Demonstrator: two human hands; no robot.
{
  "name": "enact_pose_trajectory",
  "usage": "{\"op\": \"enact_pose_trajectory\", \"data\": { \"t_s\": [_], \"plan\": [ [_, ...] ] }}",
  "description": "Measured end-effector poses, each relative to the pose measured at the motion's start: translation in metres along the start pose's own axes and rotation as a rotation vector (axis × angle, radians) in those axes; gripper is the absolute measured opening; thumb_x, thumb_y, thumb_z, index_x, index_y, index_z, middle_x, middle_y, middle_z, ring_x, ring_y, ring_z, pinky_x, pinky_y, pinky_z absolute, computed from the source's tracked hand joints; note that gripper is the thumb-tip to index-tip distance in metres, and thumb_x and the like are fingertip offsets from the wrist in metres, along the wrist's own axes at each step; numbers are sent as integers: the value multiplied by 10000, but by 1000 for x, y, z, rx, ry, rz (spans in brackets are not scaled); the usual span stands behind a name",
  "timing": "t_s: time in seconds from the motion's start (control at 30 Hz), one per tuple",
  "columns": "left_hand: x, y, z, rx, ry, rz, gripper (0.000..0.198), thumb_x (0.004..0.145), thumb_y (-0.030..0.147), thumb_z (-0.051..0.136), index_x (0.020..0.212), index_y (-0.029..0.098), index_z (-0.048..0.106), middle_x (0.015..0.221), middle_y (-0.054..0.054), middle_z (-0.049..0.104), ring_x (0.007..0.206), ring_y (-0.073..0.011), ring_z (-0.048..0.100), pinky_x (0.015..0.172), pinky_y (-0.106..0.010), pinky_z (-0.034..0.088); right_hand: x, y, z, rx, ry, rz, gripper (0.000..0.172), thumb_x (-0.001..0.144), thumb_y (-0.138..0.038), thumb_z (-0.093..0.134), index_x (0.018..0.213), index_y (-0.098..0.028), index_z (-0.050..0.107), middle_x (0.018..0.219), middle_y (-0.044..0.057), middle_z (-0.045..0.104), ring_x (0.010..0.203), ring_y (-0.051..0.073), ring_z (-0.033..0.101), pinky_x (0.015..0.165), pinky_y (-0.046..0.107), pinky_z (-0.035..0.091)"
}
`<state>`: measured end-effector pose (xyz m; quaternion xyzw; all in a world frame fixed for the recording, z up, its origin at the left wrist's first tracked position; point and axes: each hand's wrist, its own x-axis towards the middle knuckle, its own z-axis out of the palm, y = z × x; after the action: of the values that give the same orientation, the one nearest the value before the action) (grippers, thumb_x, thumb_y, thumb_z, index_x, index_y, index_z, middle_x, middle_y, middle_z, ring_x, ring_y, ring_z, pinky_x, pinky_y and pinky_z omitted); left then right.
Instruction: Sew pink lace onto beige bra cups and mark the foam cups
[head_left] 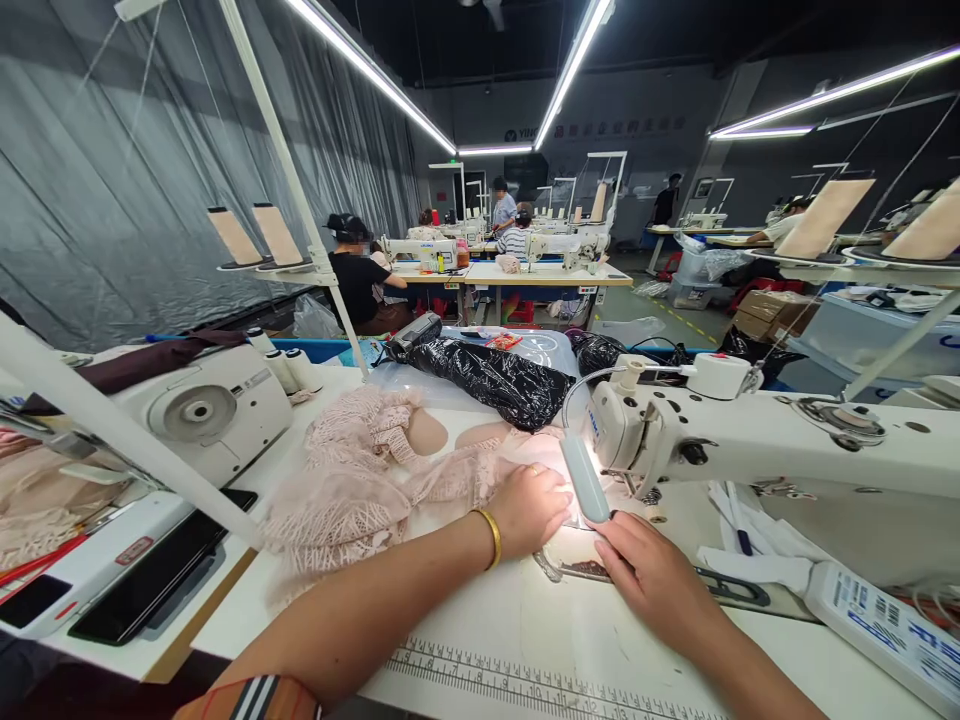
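A pale pink lace garment (352, 470) lies bunched on the white sewing table and runs right, under the head of a white sewing machine (630, 430). My left hand (529, 510), a gold bangle at its wrist, rests on the garment with bent fingers closed on the cloth beside the needle area. A grey lamp (585, 480) lights this spot and covers part of the cloth. My right hand (652, 565) is at the lamp's lower end, above the machine bed. Its thumb and forefinger are bent toward each other; the lamp hides the other fingertips and what they hold.
A printed ruler scale (540, 690) runs along the table's front edge. Behind the garment, a black plastic bag (487, 375) lies on a clear bin. Another machine (199, 410) stands left; a white-labelled device (885, 620) lies right. Several people work at machines farther back.
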<state>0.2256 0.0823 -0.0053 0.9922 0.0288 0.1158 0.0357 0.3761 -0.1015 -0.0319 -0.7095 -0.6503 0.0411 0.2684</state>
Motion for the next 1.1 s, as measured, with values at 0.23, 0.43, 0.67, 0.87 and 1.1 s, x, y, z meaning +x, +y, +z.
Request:
{"op": "enact_pose_trajectory", "data": {
  "t_s": [0.23,0.43,0.67,0.87,1.1],
  "plan": [
    [-3,1,-14,-60,-35,-85,168,906,65,568,1039,132,647,957,-100,713,891,-250,654,825,-382,534,-8,-9,-6,155,28,65,362,1070,-447,398,1172,-268,695,915,63,682,824,260,662,735,412,532],
    [-82,66,-46,-471,104,-58,289,916,240,697,1204,233,674,1228,-83,704,1173,-273,637,1032,-432,499,-15,-78,-5,977,33,478,681,936,-645,658,1461,-249,478,794,-42,641,685,186,582,698,321,463],
    [-154,140,-38,-1930,-69,-722,653,691,748,841,898,144,702,837,-73,692,690,-142,663,722,-282,517,-43,-123,12,1296,210,662,742,806,-609,841,1423,-324,541,796,-47,630,654,172,524,619,279,432],
    [-138,154,-31,-2405,349,-913,559,745,498,919,1115,113,753,1083,-152,755,963,-215,724,935,-323,535,-88,-135,23,1353,269,657,773,810,-606,833,1471,-380,502,1049,27,749,802,237,689,745,362,547],
    [-118,147,-43,-2212,664,-864,495,640,318,992,1042,124,779,1056,-129,788,957,-251,711,916,-353,550,-105,-137,21,1293,232,617,889,808,-632,827,1556,-341,445,925,40,755,849,268,743,797,403,590]
  ]
}}
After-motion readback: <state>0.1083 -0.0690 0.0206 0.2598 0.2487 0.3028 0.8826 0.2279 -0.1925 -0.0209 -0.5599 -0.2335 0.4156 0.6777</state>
